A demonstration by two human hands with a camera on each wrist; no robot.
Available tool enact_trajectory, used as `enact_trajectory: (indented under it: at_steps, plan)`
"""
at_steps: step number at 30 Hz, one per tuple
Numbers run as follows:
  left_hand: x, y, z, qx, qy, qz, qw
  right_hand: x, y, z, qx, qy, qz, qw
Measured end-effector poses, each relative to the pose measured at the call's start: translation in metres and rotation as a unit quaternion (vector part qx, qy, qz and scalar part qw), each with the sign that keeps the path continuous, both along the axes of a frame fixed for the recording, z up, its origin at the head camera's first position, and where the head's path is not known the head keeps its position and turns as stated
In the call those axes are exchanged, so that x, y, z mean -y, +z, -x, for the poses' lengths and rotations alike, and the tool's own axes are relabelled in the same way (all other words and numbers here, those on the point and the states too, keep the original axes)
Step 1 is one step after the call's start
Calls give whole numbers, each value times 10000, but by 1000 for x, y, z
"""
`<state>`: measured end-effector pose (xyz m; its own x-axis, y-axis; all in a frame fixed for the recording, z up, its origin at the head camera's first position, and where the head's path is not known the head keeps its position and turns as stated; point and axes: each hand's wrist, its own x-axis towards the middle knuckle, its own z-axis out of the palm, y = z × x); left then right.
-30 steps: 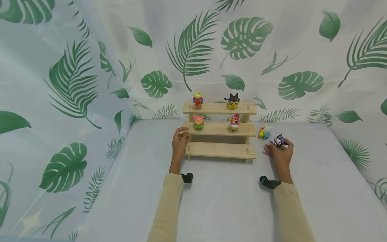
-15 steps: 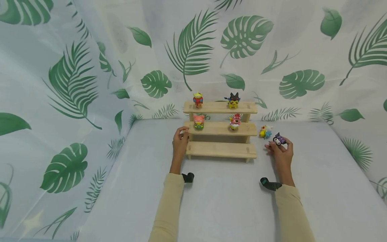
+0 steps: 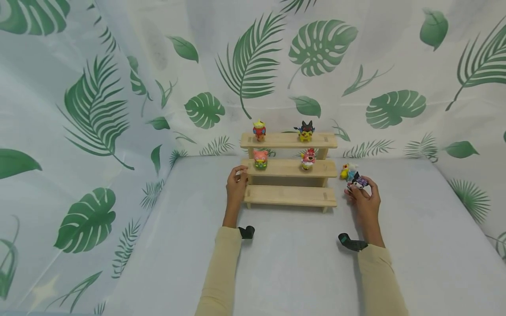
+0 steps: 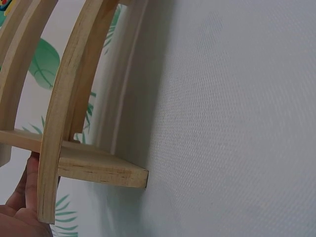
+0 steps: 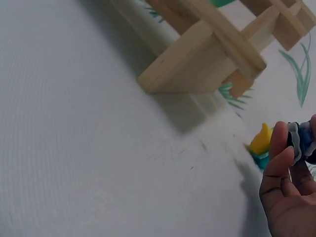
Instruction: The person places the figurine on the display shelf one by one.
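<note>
A three-tier wooden display shelf (image 3: 290,195) stands in the middle of the table in the head view. My left hand (image 3: 236,182) grips its left side by the middle tier; in the left wrist view the fingers (image 4: 30,185) go partly out of sight behind the wood. My right hand (image 3: 365,202) pinches a small purple, black and white figurine (image 3: 359,181) between thumb and fingers, right of the shelf. Just beyond it, a yellow, white and blue figurine (image 3: 348,171) sits on the table, partly overlapped by the held one.
On the top tier stand a red-and-yellow figurine (image 3: 259,131) and a yellow one with black ears (image 3: 306,131). The middle tier carries a pink-and-green figurine (image 3: 261,160) and a pink-and-red one (image 3: 308,159). A leaf-print curtain (image 3: 253,57) closes off the back and sides.
My right hand has shifted slightly left, and the purple figurine has turned in its fingers, now overlapping the figurine behind. The left hand has stayed at the shelf.
</note>
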<state>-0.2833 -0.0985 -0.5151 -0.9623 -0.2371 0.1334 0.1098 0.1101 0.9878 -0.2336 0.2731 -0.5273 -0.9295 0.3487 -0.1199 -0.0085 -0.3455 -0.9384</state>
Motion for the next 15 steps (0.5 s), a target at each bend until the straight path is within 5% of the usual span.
enact_trajectory:
  at_steps: [15]
  plan:
    - [2, -1, 2, -40, 6, 107, 9999, 22, 22, -6, -227, 10, -1104, 9936]
